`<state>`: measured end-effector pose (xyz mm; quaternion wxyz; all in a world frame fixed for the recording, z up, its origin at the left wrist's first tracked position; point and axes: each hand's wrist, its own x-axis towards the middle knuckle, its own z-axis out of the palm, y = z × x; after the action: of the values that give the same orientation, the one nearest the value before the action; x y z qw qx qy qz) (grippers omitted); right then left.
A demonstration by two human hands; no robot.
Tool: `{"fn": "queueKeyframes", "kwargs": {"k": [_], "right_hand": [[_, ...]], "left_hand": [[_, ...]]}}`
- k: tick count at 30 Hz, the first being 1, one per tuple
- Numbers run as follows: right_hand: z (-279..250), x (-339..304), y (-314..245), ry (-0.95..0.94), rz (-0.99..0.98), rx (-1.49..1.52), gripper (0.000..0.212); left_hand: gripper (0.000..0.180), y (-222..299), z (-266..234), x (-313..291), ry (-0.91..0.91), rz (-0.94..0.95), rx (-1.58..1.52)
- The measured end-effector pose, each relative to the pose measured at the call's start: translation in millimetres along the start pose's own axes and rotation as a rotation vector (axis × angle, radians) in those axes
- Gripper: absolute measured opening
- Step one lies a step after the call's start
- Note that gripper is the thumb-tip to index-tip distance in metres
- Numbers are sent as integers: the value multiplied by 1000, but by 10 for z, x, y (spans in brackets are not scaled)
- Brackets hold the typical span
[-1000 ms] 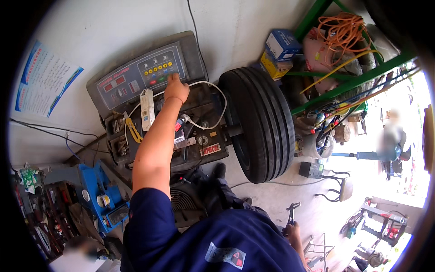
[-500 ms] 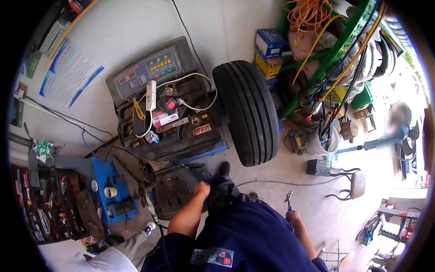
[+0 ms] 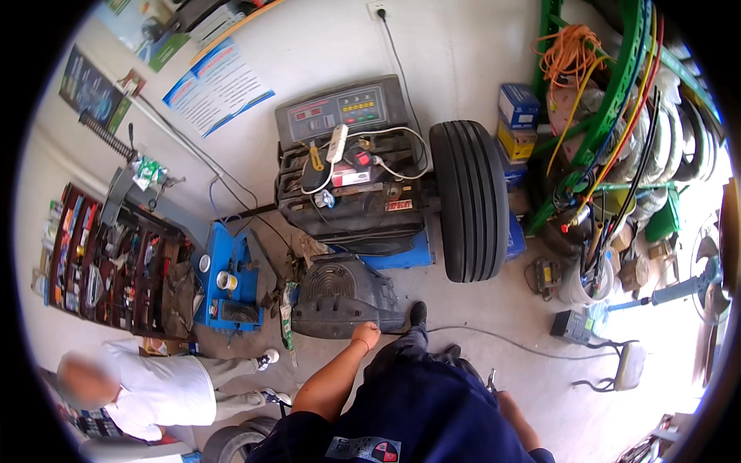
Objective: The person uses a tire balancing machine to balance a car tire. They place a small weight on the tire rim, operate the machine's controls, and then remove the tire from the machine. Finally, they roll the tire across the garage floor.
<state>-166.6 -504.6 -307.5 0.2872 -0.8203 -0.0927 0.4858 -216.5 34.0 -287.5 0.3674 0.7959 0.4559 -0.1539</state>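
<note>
My left hand [image 3: 367, 334] is closed, near the lower edge of a black ribbed plastic cover [image 3: 340, 297] on a machine. Its fingers curl away from view, so I cannot tell whether anything is in them. Low at my right side, my right hand [image 3: 506, 403] grips metal pliers [image 3: 492, 380] by the handle, with the shiny head pointing forward. Ahead stands a wheel balancer with a button panel [image 3: 332, 113]. A large black tyre [image 3: 468, 202] is mounted upright on its right side.
A white power strip [image 3: 337, 143] and small tools lie on the balancer. A blue machine [image 3: 224, 278] stands left, near a person in a white shirt [image 3: 158, 386]. A cable [image 3: 509, 339] crosses the floor. A bucket [image 3: 585, 282], fan [image 3: 706, 282] and green rack stand right.
The view has turned, so the balancer and tyre sit farther right. More of the person at left shows. The pliers appear lower and partly behind my body. Both hands stay closed.
</note>
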Motion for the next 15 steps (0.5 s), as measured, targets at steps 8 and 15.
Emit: {"fn": "queueKeyframes", "kwargs": {"k": [8,15], "right_hand": [[-800,187,-1478,93,106,171,21],[-1024,-313,-3679,287,-779,-201,57]], "left_hand": [[42,1546,-200,-909,-515,63,-534],[27,2594,-293,-1094,-246,236,-1077]]}}
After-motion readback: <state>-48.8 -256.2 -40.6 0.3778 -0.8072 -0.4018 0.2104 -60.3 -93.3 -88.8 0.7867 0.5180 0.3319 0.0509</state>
